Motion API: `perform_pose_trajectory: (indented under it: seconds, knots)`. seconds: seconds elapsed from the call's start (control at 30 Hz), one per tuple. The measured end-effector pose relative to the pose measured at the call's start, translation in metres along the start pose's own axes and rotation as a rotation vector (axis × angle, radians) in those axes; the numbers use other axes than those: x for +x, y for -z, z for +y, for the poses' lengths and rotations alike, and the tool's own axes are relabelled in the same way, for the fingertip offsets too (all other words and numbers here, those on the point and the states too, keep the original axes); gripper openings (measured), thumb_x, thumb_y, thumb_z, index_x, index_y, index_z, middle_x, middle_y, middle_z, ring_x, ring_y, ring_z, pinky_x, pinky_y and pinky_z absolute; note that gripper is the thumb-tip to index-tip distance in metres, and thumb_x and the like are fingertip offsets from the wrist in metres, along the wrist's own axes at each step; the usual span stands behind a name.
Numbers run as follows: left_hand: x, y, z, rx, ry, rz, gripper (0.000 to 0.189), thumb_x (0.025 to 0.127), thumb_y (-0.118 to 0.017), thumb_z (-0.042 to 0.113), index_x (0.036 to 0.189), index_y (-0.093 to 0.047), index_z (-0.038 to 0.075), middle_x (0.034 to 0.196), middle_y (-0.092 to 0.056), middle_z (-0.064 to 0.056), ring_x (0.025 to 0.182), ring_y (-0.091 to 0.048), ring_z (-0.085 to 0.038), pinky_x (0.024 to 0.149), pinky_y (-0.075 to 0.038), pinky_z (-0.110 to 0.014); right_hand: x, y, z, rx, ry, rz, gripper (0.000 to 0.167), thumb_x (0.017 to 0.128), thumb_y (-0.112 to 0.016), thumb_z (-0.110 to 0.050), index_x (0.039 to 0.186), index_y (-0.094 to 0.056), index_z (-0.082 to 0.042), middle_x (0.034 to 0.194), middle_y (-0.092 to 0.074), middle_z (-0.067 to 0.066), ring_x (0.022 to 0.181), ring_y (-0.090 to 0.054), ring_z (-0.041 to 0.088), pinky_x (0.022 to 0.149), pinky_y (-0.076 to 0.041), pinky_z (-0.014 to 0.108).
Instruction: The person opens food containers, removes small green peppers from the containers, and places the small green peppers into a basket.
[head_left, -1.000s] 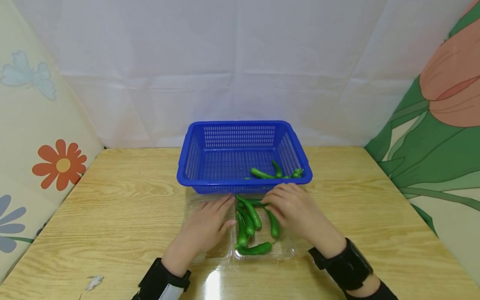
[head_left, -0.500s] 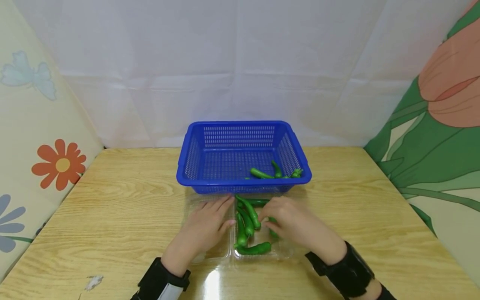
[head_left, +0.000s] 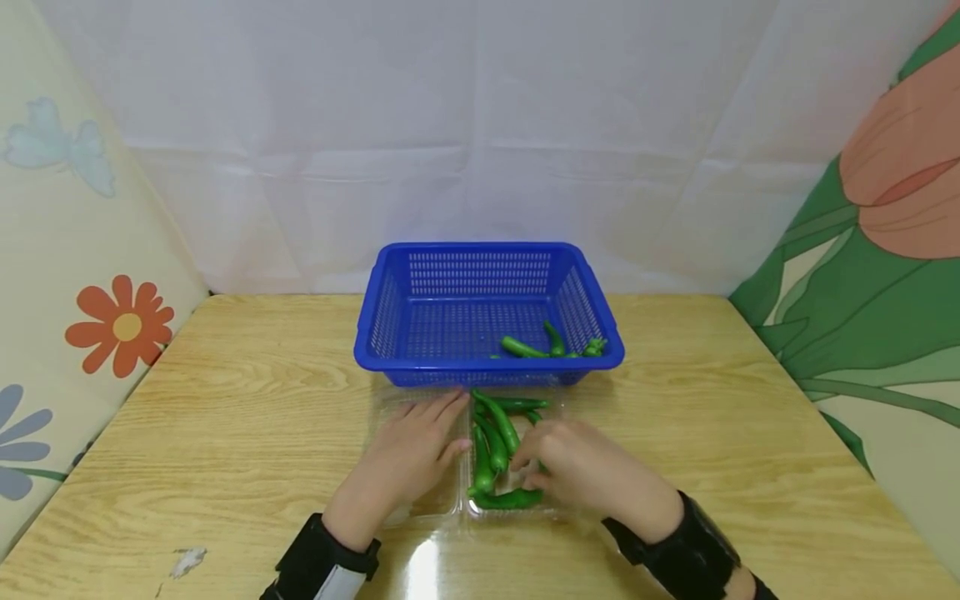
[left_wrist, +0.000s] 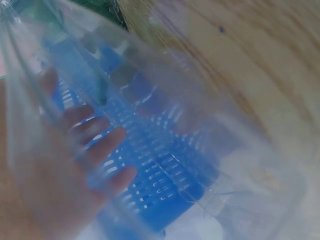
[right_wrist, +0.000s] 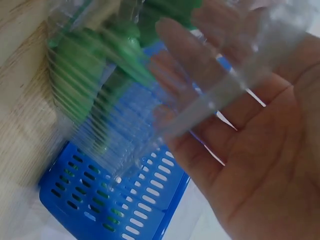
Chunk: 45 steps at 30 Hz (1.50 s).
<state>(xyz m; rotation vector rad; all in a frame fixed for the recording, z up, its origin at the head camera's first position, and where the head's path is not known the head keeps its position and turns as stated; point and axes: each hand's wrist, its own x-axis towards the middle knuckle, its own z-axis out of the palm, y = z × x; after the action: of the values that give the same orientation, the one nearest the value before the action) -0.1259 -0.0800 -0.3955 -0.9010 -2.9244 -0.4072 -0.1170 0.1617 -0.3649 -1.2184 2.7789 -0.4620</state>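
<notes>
**Green peppers [head_left: 502, 424] being settled in the right half of the clear container [head_left: 437, 504]**

Step in hand, as I judged it from my remote station: laying out and straightening. One pepper ran along the right half's near edge, three lay by its left edge, another crossed close to its far edge, and one was partly covered by the right hand [head_left: 577, 462]. The next move, I reckoned, called for seating that covered pepper without nudging its neighbours; more lay at the near right corner of the blue basket [head_left: 480, 364].

Pose: the right hand came in over the container's right edge, back upward, fingers bent, thumb on the near side. I could not tell whether it pinched the covered pepper or merely touched it. The left hand [head_left: 412, 450] lay over the left half, fingers extended toward the far edge, grasping nothing; I took it as steadying.

The container sat toward the near edge of the surface [head_left: 247, 417], the basket just beyond.
</notes>
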Motion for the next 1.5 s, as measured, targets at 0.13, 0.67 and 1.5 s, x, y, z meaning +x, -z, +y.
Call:
perform_pose_trajectory:
  seconds: [0.13,0.67,1.5]
  knots:
    - [0.000,0.000,0.000,0.001,-0.003,-0.003,0.058,0.103,-0.051,0.038,0.150,-0.042,0.006,0.153,-0.042,-0.011,0.137,-0.044,-0.029,0.112,-0.035,-0.050,0.001,-0.004,-0.002,0.004,0.018,-0.017,0.022,0.074,-0.084,-0.006,0.093,-0.080,-0.018,0.090,-0.072,-0.010,0.087,-0.066,0.008,0.078,-0.057,0.031]
    - [0.000,0.001,0.000,-0.010,0.002,-0.015,0.058,0.103,-0.051,0.038,0.151,-0.041,0.006,0.154,-0.041,-0.011,0.137,-0.043,-0.030,0.113,-0.035,-0.051,0.003,-0.011,-0.006,0.009,0.060,-0.065,0.025,0.069,-0.088,-0.012,0.092,-0.081,-0.019,0.086,-0.071,-0.012,0.081,-0.063,0.005,0.074,-0.055,0.027]
    - [0.000,0.000,0.000,-0.002,-0.002,-0.015,0.058,0.104,-0.050,0.038,0.150,-0.041,0.006,0.154,-0.041,-0.011,0.137,-0.043,-0.030,0.112,-0.035,-0.051,0.001,-0.010,-0.010,-0.011,0.068,-0.080,0.028,0.075,-0.084,-0.001,0.100,-0.079,-0.014,0.095,-0.070,-0.006,0.091,-0.065,0.008,0.079,-0.056,0.028]
